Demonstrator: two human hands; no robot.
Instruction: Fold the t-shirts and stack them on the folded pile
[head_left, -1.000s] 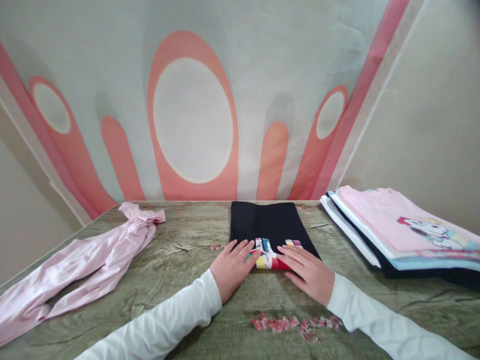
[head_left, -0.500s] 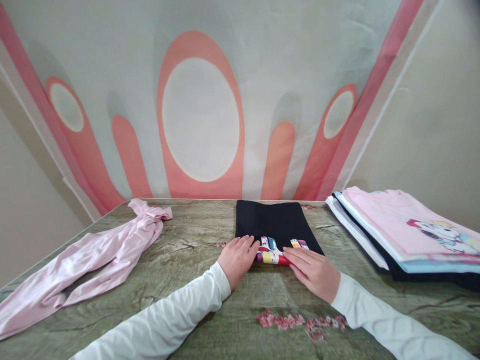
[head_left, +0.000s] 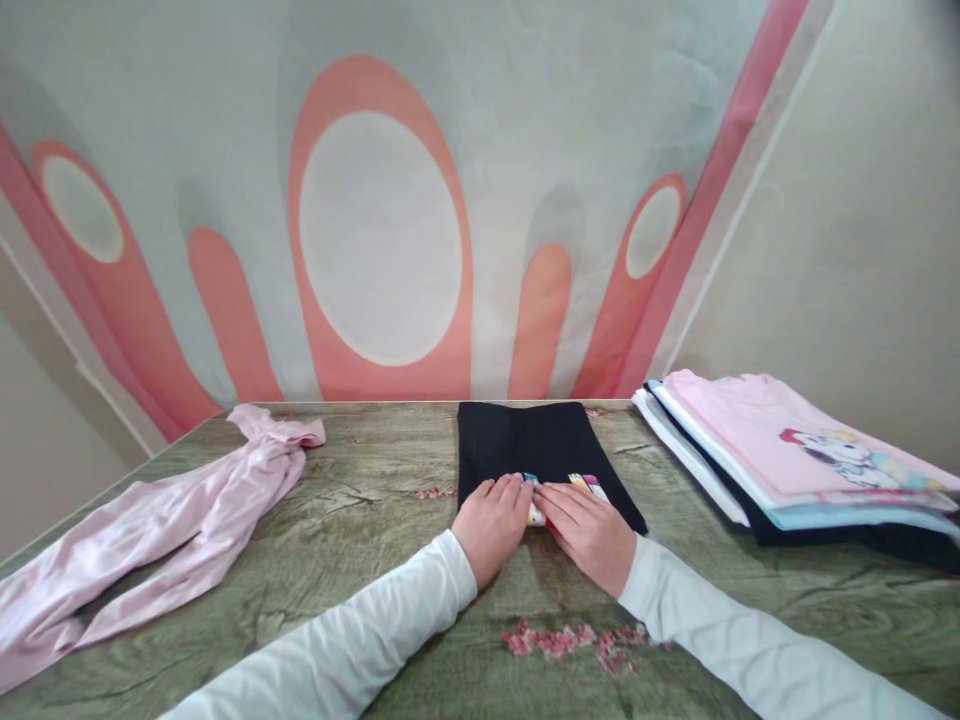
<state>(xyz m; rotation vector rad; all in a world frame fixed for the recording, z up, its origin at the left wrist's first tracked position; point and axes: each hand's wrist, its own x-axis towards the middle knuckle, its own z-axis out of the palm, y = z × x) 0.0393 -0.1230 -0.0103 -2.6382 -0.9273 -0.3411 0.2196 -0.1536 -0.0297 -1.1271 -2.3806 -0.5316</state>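
Note:
A folded black garment (head_left: pixel 529 435) with a colourful print along its near part lies flat on the table in the middle of the head view. My left hand (head_left: pixel 495 522) rests flat on the near left part of it, fingers stretched out and pointing away. On the near right part lies my right hand (head_left: pixel 589 525), also with fingers extended, its fingertips close beside those of my left. Between and beyond the fingers bits of the white, red and yellow print show; the rest of the print is covered by both hands.
To the left a pink long-legged or long-sleeved garment (head_left: pixel 172 520) lies loosely spread. A stack of folded shirts (head_left: pixel 765 430), a pink printed one on top, sits at the right. The wood-patterned table (head_left: pixel 360 530) meets a decorated wall (head_left: pixel 495 100) behind.
My hands have come closer together over the print, the left shifting right and the right shifting left, covering more of it. The view has turned slightly to the right.

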